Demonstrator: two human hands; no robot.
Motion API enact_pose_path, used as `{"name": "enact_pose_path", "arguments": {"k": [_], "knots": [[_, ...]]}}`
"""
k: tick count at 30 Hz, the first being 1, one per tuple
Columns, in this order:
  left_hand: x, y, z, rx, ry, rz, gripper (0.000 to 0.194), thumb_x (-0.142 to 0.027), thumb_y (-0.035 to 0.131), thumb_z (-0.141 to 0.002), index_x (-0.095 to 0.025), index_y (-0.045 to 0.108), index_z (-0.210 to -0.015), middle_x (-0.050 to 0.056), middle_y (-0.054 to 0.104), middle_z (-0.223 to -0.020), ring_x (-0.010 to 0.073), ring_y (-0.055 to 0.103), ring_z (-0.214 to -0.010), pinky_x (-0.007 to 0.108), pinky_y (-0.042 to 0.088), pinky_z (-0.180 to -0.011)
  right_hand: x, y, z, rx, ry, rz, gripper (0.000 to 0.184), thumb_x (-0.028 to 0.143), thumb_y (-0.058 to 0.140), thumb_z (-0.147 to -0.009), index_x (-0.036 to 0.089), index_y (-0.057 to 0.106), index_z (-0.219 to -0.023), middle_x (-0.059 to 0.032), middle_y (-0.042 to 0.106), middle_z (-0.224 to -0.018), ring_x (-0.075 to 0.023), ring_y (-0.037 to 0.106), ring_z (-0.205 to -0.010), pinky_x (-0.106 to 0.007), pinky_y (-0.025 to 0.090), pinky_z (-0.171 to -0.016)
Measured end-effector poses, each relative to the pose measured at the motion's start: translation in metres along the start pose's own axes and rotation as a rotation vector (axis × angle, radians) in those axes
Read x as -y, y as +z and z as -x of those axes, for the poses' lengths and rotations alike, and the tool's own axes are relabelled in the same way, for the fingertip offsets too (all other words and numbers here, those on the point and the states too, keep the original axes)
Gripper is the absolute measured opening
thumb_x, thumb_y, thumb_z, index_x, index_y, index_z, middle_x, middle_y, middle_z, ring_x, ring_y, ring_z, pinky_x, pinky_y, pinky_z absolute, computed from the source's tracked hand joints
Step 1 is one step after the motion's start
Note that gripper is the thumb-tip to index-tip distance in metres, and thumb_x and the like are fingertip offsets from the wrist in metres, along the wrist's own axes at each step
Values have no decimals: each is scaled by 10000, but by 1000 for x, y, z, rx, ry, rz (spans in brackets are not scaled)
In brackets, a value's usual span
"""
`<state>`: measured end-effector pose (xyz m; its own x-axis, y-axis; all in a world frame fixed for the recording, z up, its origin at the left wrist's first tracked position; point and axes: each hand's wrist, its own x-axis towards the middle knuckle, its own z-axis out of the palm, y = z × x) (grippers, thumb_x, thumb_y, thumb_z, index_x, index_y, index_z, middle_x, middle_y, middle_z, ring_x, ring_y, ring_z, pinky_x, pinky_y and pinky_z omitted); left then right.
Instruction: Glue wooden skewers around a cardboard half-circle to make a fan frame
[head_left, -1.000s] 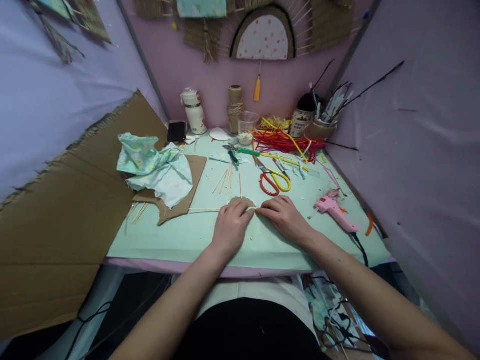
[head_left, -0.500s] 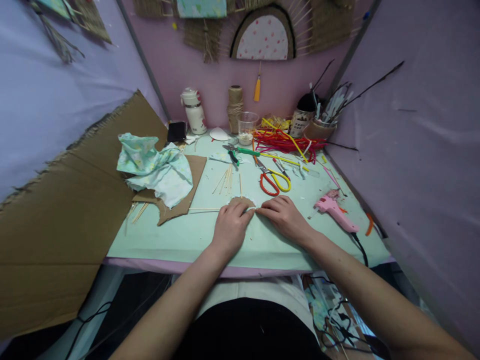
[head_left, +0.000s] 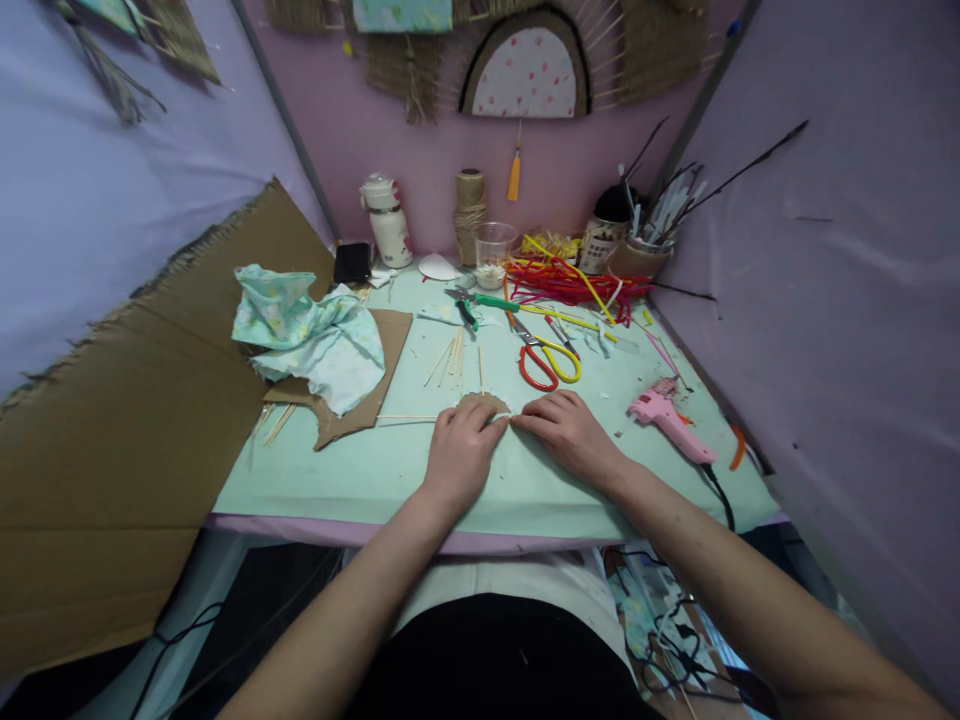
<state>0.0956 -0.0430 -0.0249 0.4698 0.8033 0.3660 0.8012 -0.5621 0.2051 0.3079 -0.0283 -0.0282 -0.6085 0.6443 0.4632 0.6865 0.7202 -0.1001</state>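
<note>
The left hand (head_left: 460, 450) rests on a round-edged cardboard piece (head_left: 486, 402), the right hand (head_left: 570, 432) bunched alongside; whether either grips, I can't tell.

The pale green table (head_left: 337, 490) bears a small cardboard piece (head_left: 484, 401), scissors (head_left: 532, 342), sticks (head_left: 454, 356), a glue gun (head_left: 673, 422) (pink, corded)

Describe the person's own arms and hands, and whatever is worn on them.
The left hand and right hand wear no gloves, and no watch or bracelet shows. The left forearm and right forearm are bare, with no sleeve in view. A black garment covers the torso.
</note>
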Motion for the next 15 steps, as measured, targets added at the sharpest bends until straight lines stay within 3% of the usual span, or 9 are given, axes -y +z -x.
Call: {"name": "enact_pose_path", "arguments": {"k": [15], "knots": [[0,0,0,21,-15,10,278,-178,483,-996,-283,667,-1175,11,684,-1212,188,563,-1159,362,356,-888,-1,1,0,16,3,-12,267,163,520,-968,236,690,-1161,-58,703,-1000,-190,561,-913,-366,368,-876]]}}
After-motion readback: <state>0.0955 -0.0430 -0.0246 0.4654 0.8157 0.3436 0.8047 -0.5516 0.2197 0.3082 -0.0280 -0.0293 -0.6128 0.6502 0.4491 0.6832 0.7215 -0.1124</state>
